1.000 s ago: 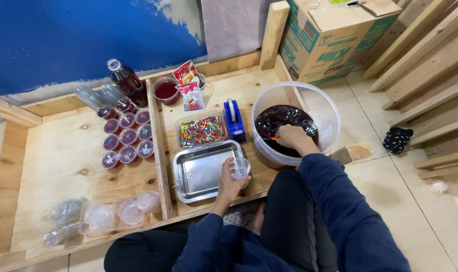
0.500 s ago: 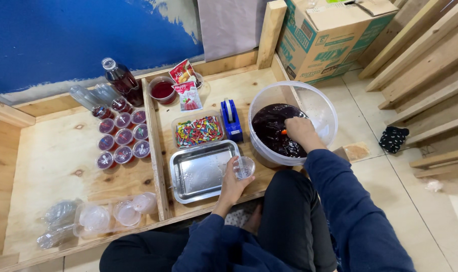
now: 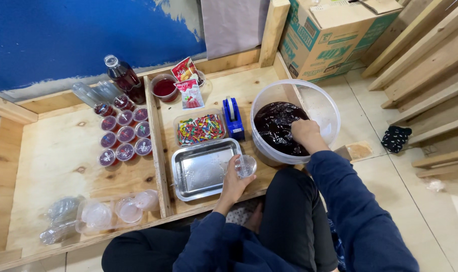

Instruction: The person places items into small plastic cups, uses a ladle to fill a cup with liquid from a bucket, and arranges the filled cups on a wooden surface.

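Wooden platform (image 3: 57, 161) carries steel tray (image 3: 204, 168), tub (image 3: 323, 108).

Person wore dark blue long-sleeved top, sleeves down to wrists, black trousers; left hand (image 3: 234, 184) and right hand (image 3: 305, 132) were bare.

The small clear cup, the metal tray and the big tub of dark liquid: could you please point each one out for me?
small clear cup (image 3: 246, 165), head view, on its round open top, held in the left hand.
metal tray (image 3: 186, 189), head view, on its bare left floor.
big tub (image 3: 322, 108), head view, on its clear inner wall.
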